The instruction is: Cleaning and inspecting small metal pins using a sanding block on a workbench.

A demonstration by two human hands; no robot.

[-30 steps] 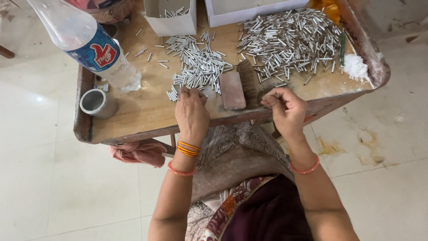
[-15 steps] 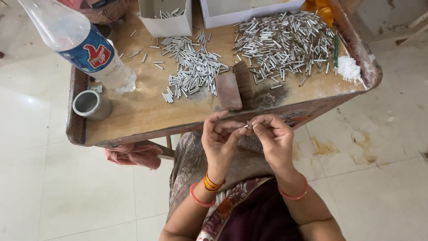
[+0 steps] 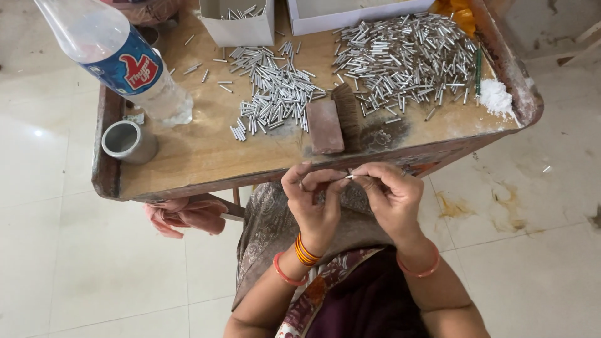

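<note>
My left hand [image 3: 313, 200] and my right hand [image 3: 391, 194] meet just in front of the wooden table's near edge [image 3: 263, 181], above my lap. Together their fingertips pinch one small silver metal tube [image 3: 348, 178]. On the table beyond lie two heaps of the same silver tubes: a smaller one [image 3: 272, 94] at the middle and a larger one [image 3: 407, 56] at the right. A brick-red block brush [image 3: 325, 125] with dark bristles lies between the heaps, nearest to my hands.
A clear plastic bottle [image 3: 119, 56] with a blue label stands at the table's left, a metal cup [image 3: 128, 141] beside it. Two white cardboard boxes [image 3: 241, 25] sit at the back. White powder [image 3: 498, 97] lies at the right rim. A pink cloth [image 3: 184, 213] hangs below the table.
My hands left the table edge, came together over my lap with a tube between them, and have stayed there; the camera view has shifted slightly.
</note>
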